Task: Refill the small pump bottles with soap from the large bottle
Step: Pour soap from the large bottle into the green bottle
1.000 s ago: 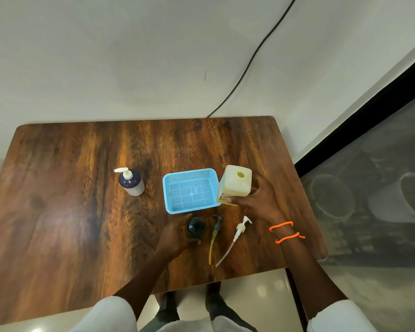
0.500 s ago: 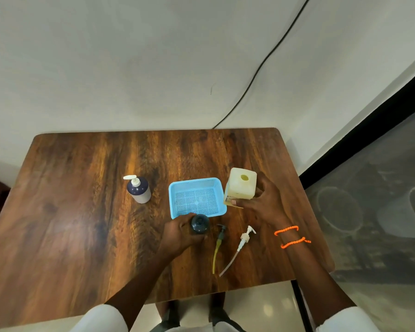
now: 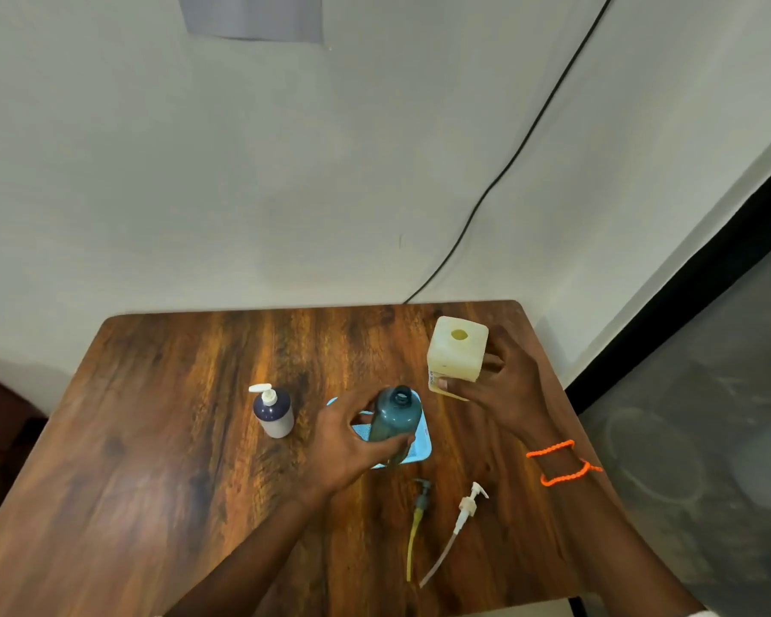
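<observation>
My left hand (image 3: pixel 346 443) grips an open dark teal bottle (image 3: pixel 396 418) with no pump, held over the blue basket (image 3: pixel 421 449). My right hand (image 3: pixel 504 385) holds the large pale yellow square soap bottle (image 3: pixel 457 349), upright with its mouth open, at the table's far right. A dark blue pump bottle (image 3: pixel 273 411) with a white pump stands left of the basket. Two loose pumps lie near the front edge: a dark one with a yellow tube (image 3: pixel 417 523) and a white one with a clear tube (image 3: pixel 461 523).
The wooden table (image 3: pixel 152 460) stands against a white wall. A black cable (image 3: pixel 508 162) runs down the wall to the table's back edge. The table's right edge drops to a dark floor.
My left hand has lifted the teal bottle from the table in front of the basket to over the basket. My right hand has raised the large bottle. The camera tilted upward.
</observation>
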